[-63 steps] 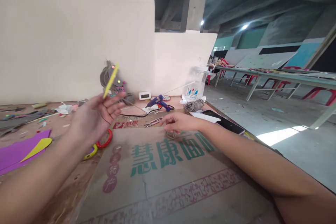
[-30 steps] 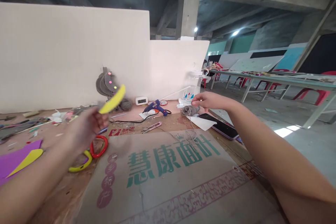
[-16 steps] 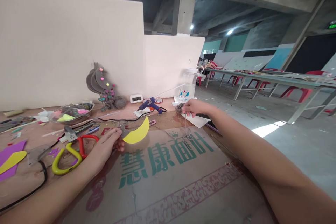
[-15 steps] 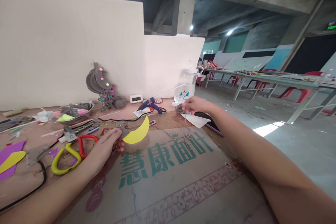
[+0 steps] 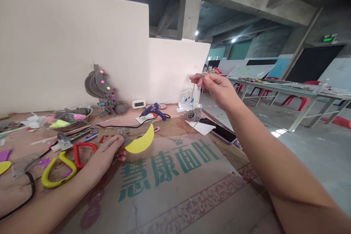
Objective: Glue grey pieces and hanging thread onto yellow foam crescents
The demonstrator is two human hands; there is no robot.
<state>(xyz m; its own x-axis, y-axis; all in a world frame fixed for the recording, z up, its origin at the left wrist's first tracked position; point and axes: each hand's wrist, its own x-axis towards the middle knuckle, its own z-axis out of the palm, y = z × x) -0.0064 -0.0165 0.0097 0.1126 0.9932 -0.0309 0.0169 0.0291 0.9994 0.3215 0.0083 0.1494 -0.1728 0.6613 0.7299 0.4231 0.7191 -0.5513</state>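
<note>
My left hand (image 5: 111, 150) is closed on one end of a yellow crescent cutout (image 5: 142, 143), which it holds over the printed sheet. Grey yarn (image 5: 127, 139) covers the crescent's tip at my fingers. Raised to the right, my right hand (image 5: 218, 87) pinches a strand of grey yarn (image 5: 193, 89) that hangs down from the fingertips. Below it, a small ball of grey yarn (image 5: 193, 114) rests on white paper (image 5: 204, 128), beside a dark phone (image 5: 223, 133).
Scissors with red and yellow handles (image 5: 59, 168) lie by my left forearm. Behind are a blue glue gun (image 5: 155, 111), a small digital clock (image 5: 138, 104), a bowl of scraps (image 5: 89, 111) and a grey yarn ornament (image 5: 101, 87). A clear bottle (image 5: 189, 101) stands near the right edge.
My right hand has risen from beside the yarn ball, drawing the strand upward. The ball and the phone now show more fully. My left hand still holds the crescent.
</note>
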